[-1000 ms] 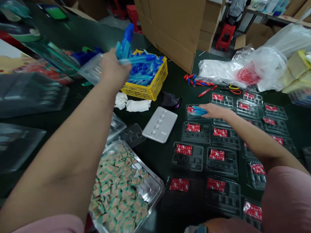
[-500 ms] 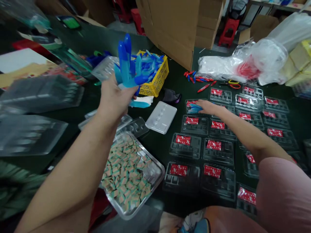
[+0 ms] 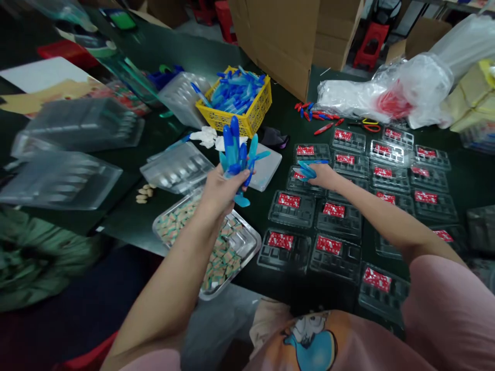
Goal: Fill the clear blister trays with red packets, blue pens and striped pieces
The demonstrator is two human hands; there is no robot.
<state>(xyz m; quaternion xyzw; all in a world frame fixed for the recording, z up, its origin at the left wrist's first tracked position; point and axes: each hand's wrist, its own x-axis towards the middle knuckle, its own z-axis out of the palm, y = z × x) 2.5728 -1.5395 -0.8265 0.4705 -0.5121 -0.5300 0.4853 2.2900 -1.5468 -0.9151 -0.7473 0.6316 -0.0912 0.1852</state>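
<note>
My left hand [image 3: 219,189] is closed round a bunch of blue plastic pieces [image 3: 238,152], held up over the steel tray. My right hand [image 3: 324,176] rests on a dark blister tray [image 3: 302,181] in the second row, with a few blue pieces [image 3: 307,169] under its fingers. Several dark blister trays [image 3: 335,251] with red cards lie in rows on the green table. A yellow basket [image 3: 236,101] full of blue pieces stands behind my left hand.
A steel tray [image 3: 247,242] of small tan and green blocks lies near the table's front edge. Clear blister lids [image 3: 62,180] are stacked at left. A white tray [image 3: 268,166], red pieces [image 3: 314,123], plastic bags [image 3: 390,98] and cardboard boxes [image 3: 286,36] lie further back.
My left hand lifted a bunch of blue pieces out of the yellow basket and brought it right and nearer. My right hand shifted from the top-row tray to the one below.
</note>
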